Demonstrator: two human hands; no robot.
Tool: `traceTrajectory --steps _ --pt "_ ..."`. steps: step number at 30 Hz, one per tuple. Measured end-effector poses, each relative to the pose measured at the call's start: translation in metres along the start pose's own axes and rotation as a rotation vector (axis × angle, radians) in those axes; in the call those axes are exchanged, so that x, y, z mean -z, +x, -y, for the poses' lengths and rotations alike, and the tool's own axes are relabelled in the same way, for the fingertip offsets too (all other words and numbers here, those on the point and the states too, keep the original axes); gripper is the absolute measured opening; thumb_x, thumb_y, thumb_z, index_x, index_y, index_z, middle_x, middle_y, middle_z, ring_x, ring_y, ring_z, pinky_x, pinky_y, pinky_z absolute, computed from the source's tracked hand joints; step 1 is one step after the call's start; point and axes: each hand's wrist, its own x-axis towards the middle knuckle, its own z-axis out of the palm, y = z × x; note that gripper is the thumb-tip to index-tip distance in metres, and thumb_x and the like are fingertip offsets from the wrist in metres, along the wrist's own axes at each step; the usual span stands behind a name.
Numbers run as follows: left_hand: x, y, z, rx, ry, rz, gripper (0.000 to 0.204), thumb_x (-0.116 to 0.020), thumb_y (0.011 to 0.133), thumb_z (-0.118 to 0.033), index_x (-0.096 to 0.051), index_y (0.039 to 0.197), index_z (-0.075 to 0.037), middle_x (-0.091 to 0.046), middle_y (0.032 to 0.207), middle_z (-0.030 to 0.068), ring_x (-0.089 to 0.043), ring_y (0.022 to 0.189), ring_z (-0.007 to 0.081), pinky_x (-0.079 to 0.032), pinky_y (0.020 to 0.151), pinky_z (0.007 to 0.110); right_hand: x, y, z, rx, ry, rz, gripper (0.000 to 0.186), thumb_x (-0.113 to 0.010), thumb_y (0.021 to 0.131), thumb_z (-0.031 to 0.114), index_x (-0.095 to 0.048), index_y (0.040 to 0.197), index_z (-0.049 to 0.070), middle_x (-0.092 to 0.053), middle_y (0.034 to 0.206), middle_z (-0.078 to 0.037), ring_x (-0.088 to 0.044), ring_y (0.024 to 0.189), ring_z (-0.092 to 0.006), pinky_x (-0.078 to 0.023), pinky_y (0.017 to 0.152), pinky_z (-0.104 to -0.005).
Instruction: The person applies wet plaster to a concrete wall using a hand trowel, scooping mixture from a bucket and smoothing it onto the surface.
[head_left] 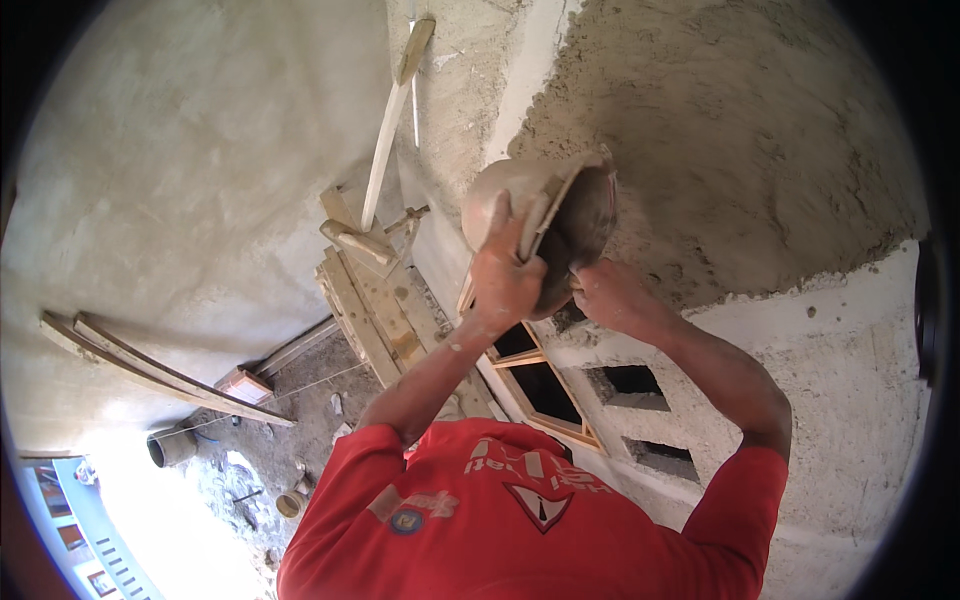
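A mud-coloured round bucket is tilted in front of me, its dark open mouth turned to the right toward the wall. My left hand grips its near rim, with one finger stretched up along the outside. A flat strip shows at the rim beside those fingers; I cannot tell whether it belongs to the bucket. My right hand is closed at the lower edge of the mouth, and what it holds there is hidden. Wet, rough plaster covers the wall right behind the bucket.
Wooden planks form a platform below left, with a piece of wood on it. A long wooden pole leans at the corner. Window frames and block openings sit low in the wall. Curved boards lean left; a bucket lies below.
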Motion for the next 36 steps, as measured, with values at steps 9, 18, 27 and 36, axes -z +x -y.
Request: traceTrajectory --steps 9,18,27,36 --pt "-0.023 -0.016 0.013 0.065 0.352 0.161 0.076 -0.063 0.069 -0.006 -0.054 0.143 -0.024 -0.037 0.156 0.0216 -0.063 0.115 0.0397 -0.056 0.089 0.044 -0.060 0.014 -0.009 -0.040 0.606 0.023 0.032 -0.070 0.081 0.017 -0.063 0.106 -0.002 -0.070 0.092 -0.020 -0.069 0.092 -0.0364 -0.053 0.082 -0.0423" --pt "0.012 -0.003 0.040 0.016 0.204 -0.163 0.078 -0.065 0.071 -0.001 -0.048 0.146 -0.011 -0.048 0.147 0.0244 -0.064 0.114 0.0381 -0.052 0.096 0.039 -0.035 0.006 -0.006 -0.317 1.102 0.021 0.041 -0.071 0.083 0.019 -0.064 0.120 0.001 -0.062 0.072 -0.003 -0.054 0.056 -0.0087 -0.046 0.051 -0.0277" --pt "0.048 0.037 -0.006 0.221 -0.296 -0.186 0.059 -0.059 0.069 0.000 -0.057 0.128 0.004 -0.068 0.093 0.0125 -0.063 0.083 0.0193 -0.052 0.077 0.032 0.058 -0.021 -0.021 -0.342 0.809 -0.078 0.053 -0.074 0.083 0.023 -0.059 0.130 0.001 -0.065 0.079 -0.006 -0.057 0.059 -0.0107 -0.050 0.056 -0.0292" --pt "0.063 0.056 -0.009 0.178 -0.554 -0.294 0.051 -0.057 0.069 0.001 -0.061 0.120 0.005 -0.061 0.081 0.0030 -0.053 0.061 0.0097 -0.043 0.053 0.027 0.180 -0.043 -0.006 -0.283 0.469 -0.168 0.058 -0.080 0.076 0.023 -0.053 0.123 0.003 -0.062 0.084 -0.007 -0.059 0.062 -0.0136 -0.052 0.057 -0.0297"
